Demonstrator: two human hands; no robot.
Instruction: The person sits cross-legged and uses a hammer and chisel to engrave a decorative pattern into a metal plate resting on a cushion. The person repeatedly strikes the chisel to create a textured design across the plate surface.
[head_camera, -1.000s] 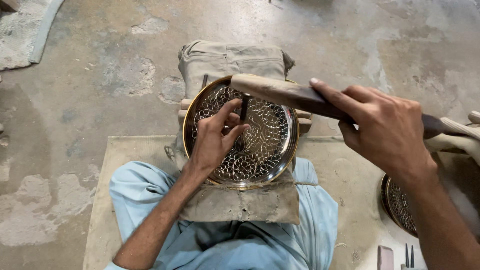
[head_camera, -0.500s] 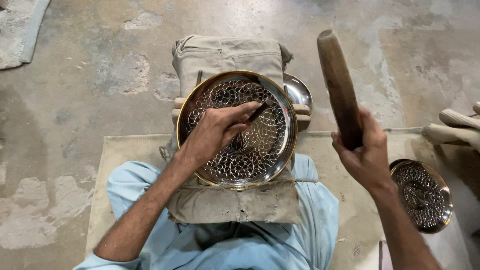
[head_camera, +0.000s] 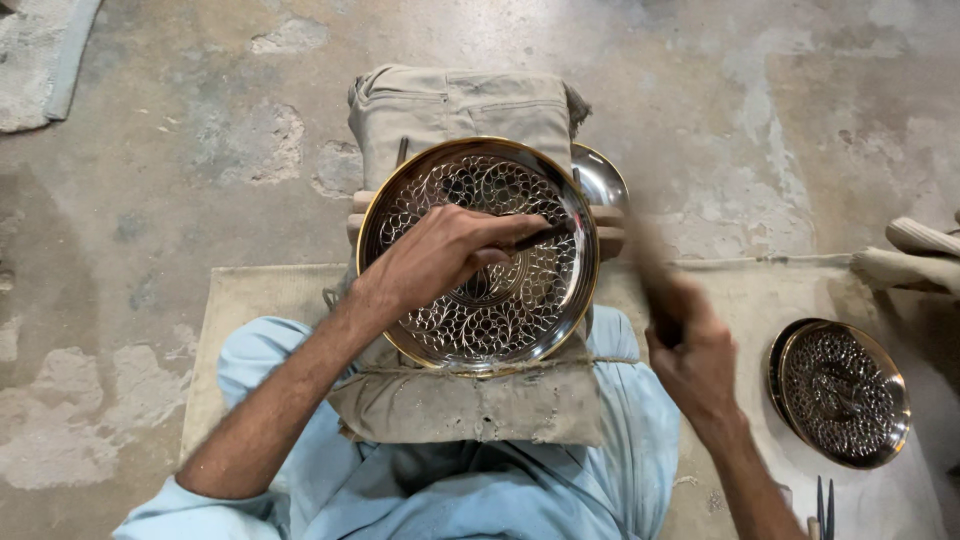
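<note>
A round brass plate (head_camera: 505, 330) with pierced leafy patterns rests tilted on a cloth-wrapped block (head_camera: 470, 405) on my lap. My left hand (head_camera: 440, 255) lies over the plate and pinches a thin dark chisel (head_camera: 545, 235), whose tip touches the plate near its right side. My right hand (head_camera: 690, 350) is blurred at the plate's right, closed around a wooden mallet (head_camera: 645, 255) that shows only as a smear by the plate's edge.
A second patterned plate (head_camera: 845, 395) lies on the mat at the right. A plain metal dish (head_camera: 600, 175) peeks out behind the main plate. A folded beige cloth (head_camera: 460, 105) covers the block's far end. Small metal tools (head_camera: 825, 500) lie bottom right. Bare concrete floor surrounds the mat.
My right hand has swung the wooden mallet down from upright toward the chisel. My left hand has shifted the chisel toward the plate's right side.
</note>
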